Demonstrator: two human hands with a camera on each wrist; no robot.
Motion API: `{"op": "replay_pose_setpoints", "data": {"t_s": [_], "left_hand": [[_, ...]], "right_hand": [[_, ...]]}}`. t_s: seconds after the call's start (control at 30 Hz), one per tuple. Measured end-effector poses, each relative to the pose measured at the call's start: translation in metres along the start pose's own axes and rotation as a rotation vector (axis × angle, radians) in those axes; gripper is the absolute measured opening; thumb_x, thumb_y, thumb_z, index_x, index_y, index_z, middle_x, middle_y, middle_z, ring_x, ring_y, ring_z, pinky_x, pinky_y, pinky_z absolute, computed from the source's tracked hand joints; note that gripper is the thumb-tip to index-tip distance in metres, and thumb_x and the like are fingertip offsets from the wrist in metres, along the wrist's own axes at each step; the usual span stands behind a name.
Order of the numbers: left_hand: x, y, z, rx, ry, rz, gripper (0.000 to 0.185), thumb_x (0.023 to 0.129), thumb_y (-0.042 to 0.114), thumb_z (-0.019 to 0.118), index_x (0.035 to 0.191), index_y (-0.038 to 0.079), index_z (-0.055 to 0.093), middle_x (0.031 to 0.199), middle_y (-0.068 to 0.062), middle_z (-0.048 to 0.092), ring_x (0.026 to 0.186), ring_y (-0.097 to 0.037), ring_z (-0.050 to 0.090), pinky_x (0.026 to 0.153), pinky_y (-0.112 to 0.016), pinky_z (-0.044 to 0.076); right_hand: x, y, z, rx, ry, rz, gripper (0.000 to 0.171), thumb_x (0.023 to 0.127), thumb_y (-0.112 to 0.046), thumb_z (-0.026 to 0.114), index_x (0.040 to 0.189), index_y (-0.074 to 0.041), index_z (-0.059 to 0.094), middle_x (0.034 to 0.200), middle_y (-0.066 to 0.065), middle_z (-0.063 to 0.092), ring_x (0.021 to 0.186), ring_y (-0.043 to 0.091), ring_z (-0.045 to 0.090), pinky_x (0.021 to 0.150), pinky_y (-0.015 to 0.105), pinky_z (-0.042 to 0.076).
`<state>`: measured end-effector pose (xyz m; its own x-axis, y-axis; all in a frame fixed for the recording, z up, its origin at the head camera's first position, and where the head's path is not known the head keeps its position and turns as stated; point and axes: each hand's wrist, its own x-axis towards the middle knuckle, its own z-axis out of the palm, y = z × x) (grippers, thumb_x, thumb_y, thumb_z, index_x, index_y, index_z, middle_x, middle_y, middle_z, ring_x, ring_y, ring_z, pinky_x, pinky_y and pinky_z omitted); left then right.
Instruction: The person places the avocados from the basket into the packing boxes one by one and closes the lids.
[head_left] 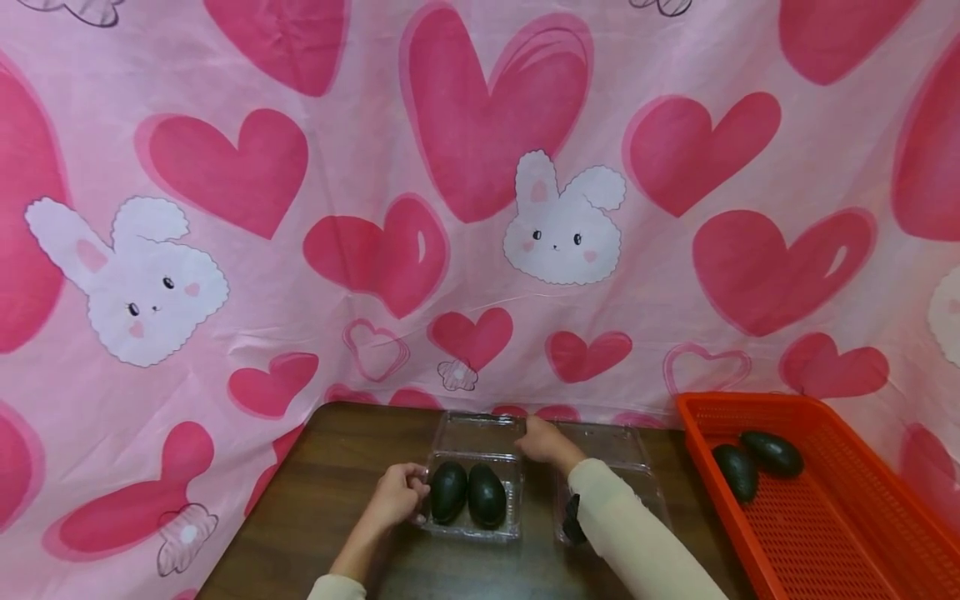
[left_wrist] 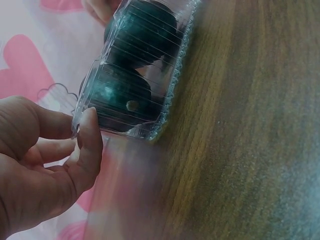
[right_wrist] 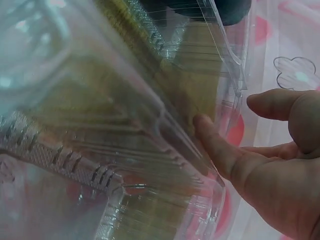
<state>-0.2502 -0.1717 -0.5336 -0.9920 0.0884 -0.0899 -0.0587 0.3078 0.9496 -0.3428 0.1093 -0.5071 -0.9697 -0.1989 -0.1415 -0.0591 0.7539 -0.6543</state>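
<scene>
In the head view two dark green avocados (head_left: pixel 447 492) lie side by side in a clear plastic clamshell container (head_left: pixel 471 532), whose lid (head_left: pixel 478 433) is folded back toward the wall. My left hand (head_left: pixel 400 493) pinches the container's left rim between thumb and fingers. At the lid's right edge is my right hand (head_left: pixel 542 442). The right wrist view shows its thumb and index finger (right_wrist: pixel 215 142) spread apart near the clear lid corner. To the right stands a second clear container (head_left: pixel 654 493) with its lid raised, partly hidden by my right sleeve.
An orange-red perforated basket (head_left: pixel 847 533) stands at the right of the brown wooden table (head_left: pixel 330 467), with two more avocados (head_left: pixel 772 454) inside. Behind the table hangs a pink cloth (head_left: pixel 465 275) with hearts and rabbits.
</scene>
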Motion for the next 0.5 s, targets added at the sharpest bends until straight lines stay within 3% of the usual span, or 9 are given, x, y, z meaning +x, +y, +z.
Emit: {"op": "replay_pose_setpoints", "data": {"t_s": [0.17,0.23,0.4,0.5], "left_hand": [[-0.0019,0.0016,0.0009,0.019,0.002,0.009,0.025,0.090,-0.010,0.063,0.115,-0.015,0.062,0.076,-0.003,0.054,0.053,-0.013,0.051,0.047,-0.035,0.060],[-0.0023,0.0015,0.0017,0.021,-0.001,0.009,0.025,0.090,-0.010,0.063,0.114,-0.015,0.062,0.075,-0.002,0.054,0.054,-0.013,0.051,0.047,-0.034,0.060],[-0.0024,0.0012,0.0025,0.019,0.002,0.011,0.024,0.090,-0.011,0.063,0.114,-0.016,0.062,0.075,-0.002,0.053,0.052,-0.012,0.051,0.046,-0.034,0.059],[-0.0020,0.0018,0.0016,0.018,0.006,0.014,0.025,0.090,-0.011,0.063,0.114,-0.016,0.062,0.076,-0.003,0.054,0.051,-0.013,0.052,0.046,-0.034,0.059]], "right_hand": [[0.0032,0.0023,0.0060,0.090,0.000,0.020,0.047,0.082,0.007,0.064,0.127,0.017,0.054,0.089,0.016,0.062,0.066,0.023,0.057,0.056,0.029,0.051],[0.0041,0.0032,0.0074,0.104,0.018,0.017,0.049,0.079,0.010,0.064,0.127,0.017,0.055,0.090,0.015,0.060,0.068,0.022,0.054,0.056,0.028,0.050],[0.0039,0.0033,0.0085,0.154,0.057,0.016,0.028,0.078,0.009,0.061,0.106,0.014,0.059,0.085,0.014,0.059,0.068,0.023,0.055,0.060,0.031,0.055],[0.0037,0.0018,0.0081,0.245,0.051,0.038,0.035,0.083,0.010,0.057,0.118,0.017,0.055,0.083,0.014,0.060,0.065,0.021,0.058,0.063,0.036,0.061]]}}
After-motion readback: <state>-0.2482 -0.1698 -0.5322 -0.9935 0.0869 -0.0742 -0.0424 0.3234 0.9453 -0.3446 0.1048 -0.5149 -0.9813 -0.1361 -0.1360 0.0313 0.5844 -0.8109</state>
